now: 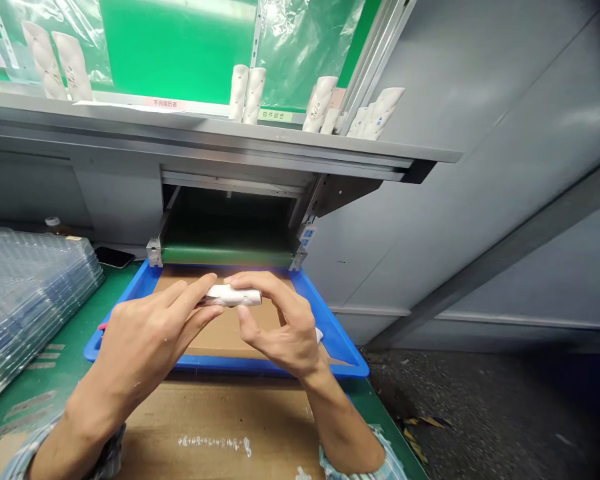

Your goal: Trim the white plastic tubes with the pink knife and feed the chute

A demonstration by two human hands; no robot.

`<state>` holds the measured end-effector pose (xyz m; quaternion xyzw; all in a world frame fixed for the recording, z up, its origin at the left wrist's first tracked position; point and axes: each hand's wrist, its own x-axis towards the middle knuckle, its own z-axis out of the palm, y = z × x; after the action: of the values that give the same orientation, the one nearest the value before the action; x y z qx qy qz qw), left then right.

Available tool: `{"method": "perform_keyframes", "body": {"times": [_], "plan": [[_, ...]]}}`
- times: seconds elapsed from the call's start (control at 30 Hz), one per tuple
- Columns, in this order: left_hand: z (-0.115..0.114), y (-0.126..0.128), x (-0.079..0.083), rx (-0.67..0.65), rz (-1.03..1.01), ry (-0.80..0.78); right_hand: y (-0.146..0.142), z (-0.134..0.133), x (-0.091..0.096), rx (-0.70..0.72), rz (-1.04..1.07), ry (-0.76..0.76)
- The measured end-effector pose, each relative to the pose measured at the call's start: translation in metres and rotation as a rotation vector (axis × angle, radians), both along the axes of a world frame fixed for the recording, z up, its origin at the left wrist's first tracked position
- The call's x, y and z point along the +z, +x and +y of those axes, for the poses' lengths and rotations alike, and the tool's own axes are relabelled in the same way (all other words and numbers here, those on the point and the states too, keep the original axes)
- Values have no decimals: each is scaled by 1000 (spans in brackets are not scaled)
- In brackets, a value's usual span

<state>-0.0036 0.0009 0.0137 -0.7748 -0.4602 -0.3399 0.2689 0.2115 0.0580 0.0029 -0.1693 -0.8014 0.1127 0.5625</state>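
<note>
A short white tube with small dents or holes along its side lies level between my two hands, above the blue tray. My left hand is closed in a pinch on the tube's left end, and its fingers cover that end. From the right, my right hand holds the tube, forefinger along the top and thumb at the underside. The tube's right end shows past the fingertips. Brown cardboard lines the tray below. A small white piece shows by my right wrist, mostly hidden.
A conveyor with a green belt ends at the tray's far side. Stacked clear plastic trays and a phone are at left. Several white tubes stand on the shelf above. Cardboard covers the near table.
</note>
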Motion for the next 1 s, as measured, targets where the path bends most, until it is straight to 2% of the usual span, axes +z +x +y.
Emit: {"method": "perform_keyframes", "body": {"times": [0.23, 0.57, 1.0], "plan": [[0, -2, -3, 40, 25, 0, 1, -2, 3, -19, -18, -10], [-3, -2, 1, 55, 78, 85, 3, -5, 4, -11, -26, -34], [-4, -5, 1, 39, 68, 57, 3, -5, 0, 11, -15, -98]]}}
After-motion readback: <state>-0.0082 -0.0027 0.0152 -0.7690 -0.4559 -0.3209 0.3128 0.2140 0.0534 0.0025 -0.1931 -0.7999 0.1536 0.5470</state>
